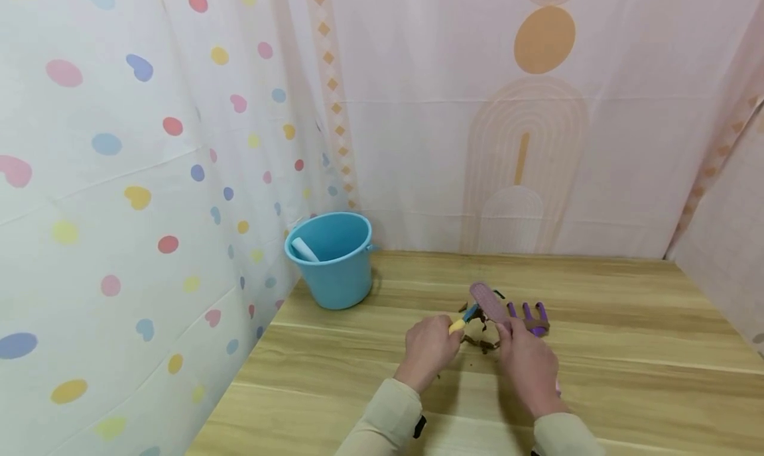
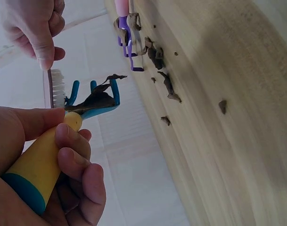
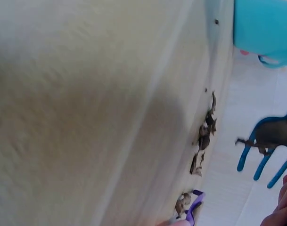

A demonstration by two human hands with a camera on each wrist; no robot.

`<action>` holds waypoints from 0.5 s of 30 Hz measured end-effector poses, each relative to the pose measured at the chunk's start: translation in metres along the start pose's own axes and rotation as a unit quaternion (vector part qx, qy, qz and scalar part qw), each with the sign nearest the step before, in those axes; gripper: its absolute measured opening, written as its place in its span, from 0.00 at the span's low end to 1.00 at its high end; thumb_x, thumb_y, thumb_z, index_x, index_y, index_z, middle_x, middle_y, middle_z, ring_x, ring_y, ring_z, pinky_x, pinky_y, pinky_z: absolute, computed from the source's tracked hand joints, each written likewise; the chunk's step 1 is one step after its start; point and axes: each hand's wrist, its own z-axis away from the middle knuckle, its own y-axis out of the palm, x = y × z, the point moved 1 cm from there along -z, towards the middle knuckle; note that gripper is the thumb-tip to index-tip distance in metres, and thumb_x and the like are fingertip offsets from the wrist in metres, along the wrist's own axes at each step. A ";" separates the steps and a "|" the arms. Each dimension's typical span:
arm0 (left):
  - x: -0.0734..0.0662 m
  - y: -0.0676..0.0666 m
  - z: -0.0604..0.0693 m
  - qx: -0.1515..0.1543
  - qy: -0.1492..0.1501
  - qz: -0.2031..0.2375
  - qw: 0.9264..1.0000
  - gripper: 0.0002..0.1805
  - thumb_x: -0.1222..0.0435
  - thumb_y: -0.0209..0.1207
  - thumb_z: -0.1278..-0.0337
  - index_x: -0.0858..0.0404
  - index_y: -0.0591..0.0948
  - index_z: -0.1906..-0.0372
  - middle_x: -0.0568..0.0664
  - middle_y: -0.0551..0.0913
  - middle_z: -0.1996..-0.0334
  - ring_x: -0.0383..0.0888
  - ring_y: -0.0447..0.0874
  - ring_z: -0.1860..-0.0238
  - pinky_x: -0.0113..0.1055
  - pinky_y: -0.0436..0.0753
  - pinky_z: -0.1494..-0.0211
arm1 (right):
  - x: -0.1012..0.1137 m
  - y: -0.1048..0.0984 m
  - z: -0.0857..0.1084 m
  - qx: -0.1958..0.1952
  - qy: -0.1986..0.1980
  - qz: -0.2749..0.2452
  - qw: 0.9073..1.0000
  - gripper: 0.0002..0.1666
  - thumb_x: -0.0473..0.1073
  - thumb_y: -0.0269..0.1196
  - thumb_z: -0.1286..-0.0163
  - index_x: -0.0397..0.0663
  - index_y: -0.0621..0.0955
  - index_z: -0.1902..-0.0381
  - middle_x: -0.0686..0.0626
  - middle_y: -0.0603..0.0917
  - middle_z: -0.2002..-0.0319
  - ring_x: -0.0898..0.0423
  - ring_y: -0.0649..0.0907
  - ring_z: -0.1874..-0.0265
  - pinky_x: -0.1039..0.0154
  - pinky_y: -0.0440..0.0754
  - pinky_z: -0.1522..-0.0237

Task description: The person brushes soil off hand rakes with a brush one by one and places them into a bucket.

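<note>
Two curtains hang round the scene: a dotted curtain [image 1: 137, 197] along the left and a pale curtain [image 1: 412, 144] with arch and diamond patterns across the back. Below them spreads the wood-grained surface [image 1: 633, 356]. A blue bucket [image 1: 340, 284] stands upright at its far left corner, well apart from the hands.

The left hand [image 1: 431, 346] has its fingers curled round the yellow handle of a blue fork [image 2: 73, 121], held above the surface. The right hand [image 1: 528, 366] pinches a pinkish brush [image 1: 488, 302] between thumb and fingers. The brush's pale bristles face the blue fork's tines from just beside them; whether they touch, I cannot tell. A purple fork [image 1: 537, 331] with a pink handle lies on the surface near the right hand, dry leaf matter caught about its tines.

A pale rod [image 1: 305, 250] leans inside the bucket. A dark dry leaf [image 2: 97, 100] is caught on the blue fork. More leaf pieces [image 2: 155, 54] and small crumbs [image 2: 176, 53] are scattered on the surface beneath the hands.
</note>
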 end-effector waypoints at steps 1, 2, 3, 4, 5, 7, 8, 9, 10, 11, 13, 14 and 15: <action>0.000 0.000 0.000 0.003 -0.001 0.002 1.000 0.20 0.57 0.59 0.34 0.55 0.73 0.83 0.42 0.67 0.89 0.39 0.63 0.87 0.33 0.64 0.83 | -0.001 -0.001 -0.001 0.001 0.004 -0.001 1.000 0.16 0.46 0.55 0.23 0.37 0.79 0.55 0.50 0.75 0.85 0.51 0.75 0.87 0.54 0.71 0.85; 0.000 0.000 0.001 0.005 -0.001 0.002 1.000 0.20 0.56 0.59 0.34 0.55 0.72 0.83 0.42 0.67 0.89 0.39 0.63 0.88 0.33 0.64 0.83 | -0.002 -0.002 -0.002 0.003 0.010 -0.003 1.000 0.16 0.47 0.55 0.23 0.37 0.79 0.55 0.49 0.76 0.84 0.49 0.76 0.87 0.53 0.72 0.84; 0.000 0.001 0.001 0.007 -0.002 0.002 1.000 0.20 0.56 0.59 0.34 0.55 0.72 0.83 0.42 0.67 0.89 0.39 0.63 0.87 0.33 0.64 0.83 | -0.003 -0.003 -0.003 0.004 0.015 -0.005 1.000 0.16 0.47 0.55 0.22 0.37 0.79 0.56 0.48 0.76 0.84 0.46 0.78 0.86 0.51 0.72 0.84; 0.000 0.001 0.001 0.009 -0.002 0.004 1.000 0.20 0.56 0.59 0.34 0.55 0.73 0.83 0.42 0.68 0.89 0.39 0.63 0.87 0.33 0.64 0.83 | -0.004 -0.005 -0.004 0.003 0.022 -0.006 1.000 0.16 0.47 0.55 0.23 0.38 0.78 0.56 0.46 0.78 0.83 0.43 0.80 0.84 0.49 0.73 0.83; -0.001 0.001 0.001 0.010 -0.002 0.005 1.000 0.19 0.56 0.59 0.34 0.55 0.73 0.82 0.42 0.68 0.89 0.39 0.64 0.87 0.33 0.64 0.83 | -0.005 -0.006 -0.005 0.005 0.029 -0.007 1.000 0.16 0.47 0.54 0.22 0.38 0.78 0.56 0.44 0.79 0.82 0.40 0.81 0.82 0.47 0.74 0.81; -0.001 0.002 0.001 0.009 -0.004 0.005 1.000 0.18 0.56 0.60 0.35 0.55 0.74 0.81 0.42 0.69 0.88 0.39 0.64 0.87 0.34 0.64 0.82 | -0.006 -0.007 -0.006 0.007 0.043 -0.011 0.999 0.16 0.48 0.53 0.22 0.38 0.77 0.56 0.40 0.80 0.79 0.35 0.82 0.78 0.45 0.75 0.80; -0.001 0.002 0.001 0.010 -0.005 0.005 1.000 0.18 0.56 0.60 0.35 0.55 0.75 0.81 0.42 0.69 0.88 0.39 0.65 0.86 0.34 0.65 0.82 | -0.007 -0.008 -0.006 0.006 0.048 -0.014 0.999 0.17 0.48 0.53 0.22 0.38 0.77 0.55 0.38 0.81 0.78 0.33 0.82 0.76 0.43 0.75 0.79; -0.002 0.001 0.001 0.011 -0.006 0.005 1.000 0.17 0.56 0.60 0.35 0.55 0.75 0.80 0.42 0.69 0.88 0.39 0.65 0.86 0.34 0.65 0.81 | -0.007 -0.008 -0.006 0.006 0.050 -0.015 0.999 0.16 0.47 0.53 0.22 0.38 0.77 0.55 0.37 0.81 0.77 0.32 0.82 0.76 0.43 0.75 0.79; -0.002 0.001 0.001 0.011 -0.007 0.006 1.000 0.17 0.56 0.60 0.35 0.56 0.76 0.80 0.42 0.69 0.88 0.40 0.65 0.86 0.34 0.65 0.81 | -0.008 -0.008 -0.006 0.006 0.052 -0.016 0.999 0.16 0.47 0.53 0.22 0.38 0.77 0.55 0.36 0.82 0.76 0.32 0.83 0.75 0.43 0.75 0.78; -0.002 0.001 0.001 0.011 -0.007 0.006 1.000 0.17 0.56 0.60 0.35 0.55 0.76 0.80 0.42 0.69 0.88 0.40 0.65 0.86 0.34 0.65 0.81 | -0.008 -0.008 -0.007 0.007 0.053 -0.017 0.998 0.16 0.48 0.53 0.22 0.38 0.77 0.55 0.36 0.82 0.76 0.32 0.83 0.75 0.43 0.75 0.79; -0.002 0.000 0.001 0.013 -0.007 0.006 1.000 0.17 0.56 0.60 0.34 0.55 0.76 0.80 0.42 0.69 0.88 0.40 0.66 0.86 0.34 0.65 0.81 | -0.009 -0.007 -0.007 0.008 0.056 -0.023 0.998 0.17 0.48 0.53 0.22 0.37 0.77 0.54 0.36 0.82 0.76 0.33 0.83 0.75 0.44 0.75 0.79; -0.001 0.000 0.001 0.012 -0.005 0.007 1.000 0.18 0.56 0.60 0.34 0.55 0.76 0.80 0.42 0.70 0.88 0.40 0.66 0.86 0.34 0.65 0.81 | -0.009 -0.007 -0.007 0.010 0.060 -0.026 0.998 0.17 0.48 0.53 0.22 0.37 0.77 0.55 0.37 0.81 0.77 0.34 0.82 0.76 0.45 0.74 0.79; 0.000 -0.001 0.001 0.012 -0.004 0.006 1.000 0.18 0.56 0.60 0.34 0.55 0.76 0.81 0.42 0.69 0.88 0.39 0.65 0.86 0.33 0.65 0.81 | -0.009 -0.007 -0.006 0.009 0.062 -0.029 0.998 0.17 0.48 0.53 0.22 0.37 0.77 0.56 0.38 0.81 0.77 0.35 0.82 0.76 0.45 0.74 0.79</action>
